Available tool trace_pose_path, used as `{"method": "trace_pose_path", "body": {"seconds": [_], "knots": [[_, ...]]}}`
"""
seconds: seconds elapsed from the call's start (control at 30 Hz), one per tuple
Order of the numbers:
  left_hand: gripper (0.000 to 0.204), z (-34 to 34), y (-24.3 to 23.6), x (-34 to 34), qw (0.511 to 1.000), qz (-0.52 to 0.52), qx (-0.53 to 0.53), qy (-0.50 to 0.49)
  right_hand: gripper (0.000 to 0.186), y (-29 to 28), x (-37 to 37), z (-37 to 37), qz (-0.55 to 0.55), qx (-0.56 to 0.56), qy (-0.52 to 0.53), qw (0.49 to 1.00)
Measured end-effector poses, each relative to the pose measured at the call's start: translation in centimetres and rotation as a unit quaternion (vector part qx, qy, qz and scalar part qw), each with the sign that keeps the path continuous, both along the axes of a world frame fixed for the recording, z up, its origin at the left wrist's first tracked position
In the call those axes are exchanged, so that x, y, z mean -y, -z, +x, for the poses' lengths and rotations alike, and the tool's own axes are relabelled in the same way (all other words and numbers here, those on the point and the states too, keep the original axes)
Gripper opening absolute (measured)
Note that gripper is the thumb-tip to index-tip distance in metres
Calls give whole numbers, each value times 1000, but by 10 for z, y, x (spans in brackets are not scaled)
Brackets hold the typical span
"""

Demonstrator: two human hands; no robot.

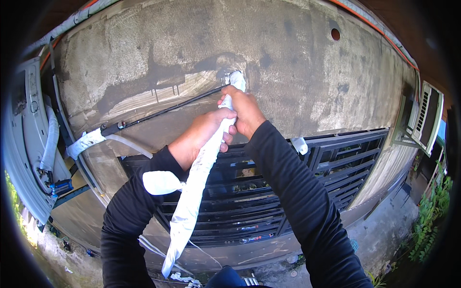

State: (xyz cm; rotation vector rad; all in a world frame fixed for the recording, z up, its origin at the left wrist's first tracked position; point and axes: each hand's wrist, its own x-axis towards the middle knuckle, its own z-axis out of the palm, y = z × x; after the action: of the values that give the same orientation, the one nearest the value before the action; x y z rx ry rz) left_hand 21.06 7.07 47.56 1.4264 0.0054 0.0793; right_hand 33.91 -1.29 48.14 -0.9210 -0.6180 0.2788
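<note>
A white-wrapped pipe bundle (194, 194) comes out of a hole high in the stained wall and slants down toward me, its lower end tapering loose. My right hand (244, 109) is closed around it just below the hole. Lower down, my left hand (201, 132) grips the same bundle, its fingers curled round from the left side. A rounded white piece (162, 183) sticks out from the bundle beside my left sleeve; its kind I cannot make out. From near the hole a thin black line (177, 105) runs left to a white-wrapped pipe end (90, 142).
An outdoor air-conditioner unit (29, 144) hangs at the left, another unit (426, 117) at the right. Black window bars (336, 165) span the wall below my hands. A round reddish hole (335, 34) marks the upper wall. Plants (430, 218) grow at the right.
</note>
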Motion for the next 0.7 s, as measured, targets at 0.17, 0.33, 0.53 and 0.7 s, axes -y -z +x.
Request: {"method": "trace_pose_path", "body": {"seconds": [0.17, 0.33, 0.53, 0.7], "knots": [[21, 3, 1, -2, 1000, -1, 8, 19, 24, 2, -4, 9, -24, 3, 14, 1000], [21, -2, -1, 7, 1000, 17, 15, -6, 24, 0, 2, 0, -55, 6, -16, 998], [28, 4, 4, -4, 1000, 9, 27, 7, 21, 4, 2, -3, 2, 2, -12, 1000], [56, -50, 10, -6, 988, 143, 58, 6, 20, 3, 4, 9, -6, 42, -78, 996]]}}
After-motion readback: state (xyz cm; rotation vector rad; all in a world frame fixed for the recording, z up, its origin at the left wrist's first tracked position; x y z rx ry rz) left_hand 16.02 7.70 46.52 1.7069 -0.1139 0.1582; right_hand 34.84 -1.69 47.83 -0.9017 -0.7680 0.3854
